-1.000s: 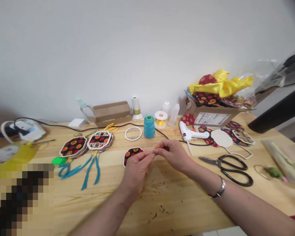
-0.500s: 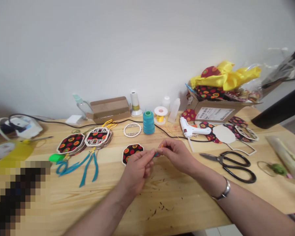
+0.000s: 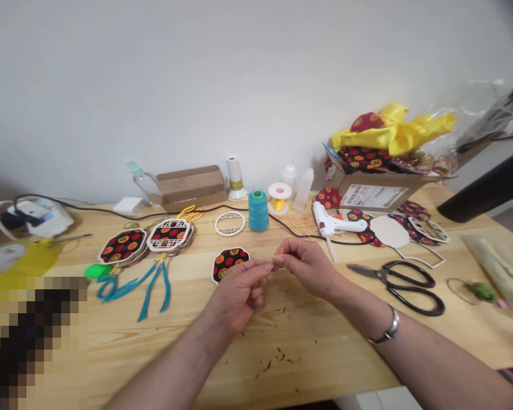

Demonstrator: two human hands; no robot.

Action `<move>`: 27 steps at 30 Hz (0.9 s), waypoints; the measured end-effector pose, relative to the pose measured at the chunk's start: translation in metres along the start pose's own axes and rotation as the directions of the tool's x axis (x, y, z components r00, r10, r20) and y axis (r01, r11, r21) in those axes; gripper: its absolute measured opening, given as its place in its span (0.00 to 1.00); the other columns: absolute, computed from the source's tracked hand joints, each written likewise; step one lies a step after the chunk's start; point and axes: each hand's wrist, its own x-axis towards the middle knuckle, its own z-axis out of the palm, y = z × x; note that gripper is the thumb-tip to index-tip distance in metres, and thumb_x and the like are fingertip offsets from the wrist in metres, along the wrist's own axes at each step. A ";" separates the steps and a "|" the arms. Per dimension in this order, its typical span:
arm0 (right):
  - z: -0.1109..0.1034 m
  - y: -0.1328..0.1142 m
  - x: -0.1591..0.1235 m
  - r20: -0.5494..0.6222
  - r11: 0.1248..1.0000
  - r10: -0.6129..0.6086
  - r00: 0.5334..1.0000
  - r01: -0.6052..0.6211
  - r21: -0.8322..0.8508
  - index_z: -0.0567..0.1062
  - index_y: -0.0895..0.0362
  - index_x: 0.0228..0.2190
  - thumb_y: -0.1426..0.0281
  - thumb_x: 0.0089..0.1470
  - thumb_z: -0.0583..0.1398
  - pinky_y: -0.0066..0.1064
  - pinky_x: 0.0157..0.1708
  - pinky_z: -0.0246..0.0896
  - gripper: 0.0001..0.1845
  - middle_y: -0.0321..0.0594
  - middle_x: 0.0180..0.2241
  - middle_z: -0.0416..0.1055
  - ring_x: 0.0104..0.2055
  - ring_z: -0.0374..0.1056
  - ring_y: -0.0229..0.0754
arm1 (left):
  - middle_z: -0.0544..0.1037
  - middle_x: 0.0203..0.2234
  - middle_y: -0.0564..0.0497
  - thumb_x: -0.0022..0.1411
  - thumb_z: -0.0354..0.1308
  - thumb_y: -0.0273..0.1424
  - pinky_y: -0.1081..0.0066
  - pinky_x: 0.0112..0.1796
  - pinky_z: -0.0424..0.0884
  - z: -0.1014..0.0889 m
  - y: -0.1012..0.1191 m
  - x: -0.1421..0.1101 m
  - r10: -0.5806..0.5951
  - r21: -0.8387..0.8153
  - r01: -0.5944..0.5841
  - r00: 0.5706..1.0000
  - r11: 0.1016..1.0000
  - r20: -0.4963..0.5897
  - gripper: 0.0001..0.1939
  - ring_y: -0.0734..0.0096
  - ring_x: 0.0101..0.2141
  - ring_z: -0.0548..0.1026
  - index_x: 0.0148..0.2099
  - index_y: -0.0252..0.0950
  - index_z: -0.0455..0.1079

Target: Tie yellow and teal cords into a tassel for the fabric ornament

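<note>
My left hand (image 3: 241, 290) and my right hand (image 3: 304, 266) meet fingertip to fingertip over the middle of the wooden table (image 3: 282, 341). Both pinch a small piece of yellow cord (image 3: 281, 252) that sticks up between the fingers; a trace of teal shows under my left fingers. A fabric-covered ornament piece (image 3: 229, 261) with red and orange dots lies just left of my left hand. A thin yellow thread runs from my right hand back toward the yellow spool (image 3: 279, 199).
Black scissors (image 3: 404, 285) lie right of my right hand, a white glue gun (image 3: 336, 225) behind it. A teal thread cone (image 3: 258, 210), a round wooden frame (image 3: 229, 223), finished ornaments with teal tassels (image 3: 154, 250), bottles and a box of fabric (image 3: 380, 171) line the back.
The view rose a little and then steadied. My hands stay together on the cord, with small finger movements only.
</note>
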 end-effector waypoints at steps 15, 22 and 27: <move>-0.001 -0.003 0.000 0.003 0.999 0.032 0.999 -0.033 0.026 0.69 0.58 0.20 0.70 0.48 0.58 0.23 0.19 0.48 0.08 0.30 0.16 0.60 0.19 0.52 0.30 | 0.57 0.11 0.61 0.47 0.64 0.34 0.78 0.16 0.44 0.002 -0.004 -0.003 0.201 0.220 -0.185 0.978 0.958 -0.054 0.09 0.86 0.14 0.49 0.29 0.32 0.74; -0.001 -0.002 0.000 0.003 0.998 0.028 1.000 -0.029 0.054 0.69 0.58 0.20 0.69 0.48 0.58 0.23 0.19 0.48 0.09 0.31 0.16 0.60 0.19 0.53 0.31 | 0.55 0.13 0.62 0.44 0.65 0.35 0.79 0.16 0.43 0.003 -0.002 -0.004 0.144 0.110 -0.137 0.988 0.984 -0.057 0.12 0.88 0.13 0.47 0.29 0.30 0.74; 0.000 -0.001 -0.001 -0.001 0.998 0.044 0.999 -0.044 0.045 0.69 0.58 0.20 0.69 0.48 0.58 0.23 0.19 0.48 0.08 0.30 0.16 0.59 0.20 0.53 0.31 | 0.53 0.13 0.63 0.44 0.65 0.35 0.80 0.15 0.41 0.004 -0.001 -0.005 0.103 0.037 -0.102 0.993 0.994 -0.052 0.12 0.88 0.13 0.45 0.27 0.31 0.72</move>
